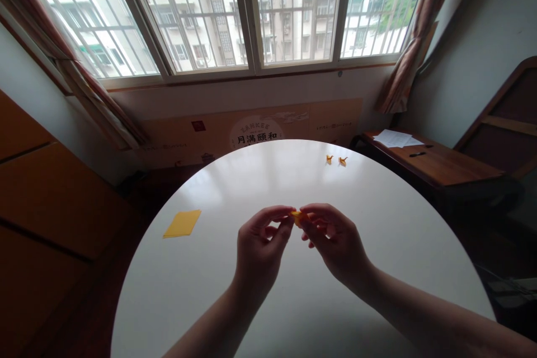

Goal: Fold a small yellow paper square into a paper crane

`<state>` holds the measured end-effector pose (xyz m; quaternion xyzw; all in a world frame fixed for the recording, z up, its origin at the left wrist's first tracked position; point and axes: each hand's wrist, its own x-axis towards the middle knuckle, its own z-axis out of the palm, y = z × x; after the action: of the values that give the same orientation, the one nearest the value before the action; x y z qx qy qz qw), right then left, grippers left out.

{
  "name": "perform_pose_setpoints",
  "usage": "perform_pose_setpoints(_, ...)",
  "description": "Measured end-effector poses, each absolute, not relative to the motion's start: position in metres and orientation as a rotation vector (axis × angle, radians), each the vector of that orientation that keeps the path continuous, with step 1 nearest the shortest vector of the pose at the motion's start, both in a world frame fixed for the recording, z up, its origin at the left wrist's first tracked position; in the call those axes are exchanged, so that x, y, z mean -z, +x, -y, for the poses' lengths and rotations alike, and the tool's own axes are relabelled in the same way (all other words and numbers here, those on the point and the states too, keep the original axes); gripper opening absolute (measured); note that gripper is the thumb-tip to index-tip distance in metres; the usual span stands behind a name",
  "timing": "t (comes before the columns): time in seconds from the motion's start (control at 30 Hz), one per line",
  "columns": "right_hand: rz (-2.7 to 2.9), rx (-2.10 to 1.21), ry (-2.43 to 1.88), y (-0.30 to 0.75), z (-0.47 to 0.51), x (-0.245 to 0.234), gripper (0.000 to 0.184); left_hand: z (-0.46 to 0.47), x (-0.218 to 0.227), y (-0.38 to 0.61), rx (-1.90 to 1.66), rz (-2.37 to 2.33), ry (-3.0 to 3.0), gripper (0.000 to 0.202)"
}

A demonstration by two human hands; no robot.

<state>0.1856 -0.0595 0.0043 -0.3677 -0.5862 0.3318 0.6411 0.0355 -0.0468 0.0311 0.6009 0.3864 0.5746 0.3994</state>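
One small yellow paper [297,217] is held above the white table [201,296].
The left hand [260,239] and right hand [334,239] pinch it; yellow sheets [182,224] lie at the table's left, two paper figures [343,161] near its far edge.

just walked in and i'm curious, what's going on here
A person's left hand and right hand together pinch a small yellow folded piece over a round white table. Two small bird-like figures sit near the table's far edge, right of centre, and flat yellow paper lies on the left.
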Motion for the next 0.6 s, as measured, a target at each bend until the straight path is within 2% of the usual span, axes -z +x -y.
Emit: perform_pose_setpoints(0.6,1.531,-0.499,-0.774,0.183,0.0635,-0.0086,0.02,0.0531,-0.0395,0.0401,-1.477,-0.884,1.345,0.008)
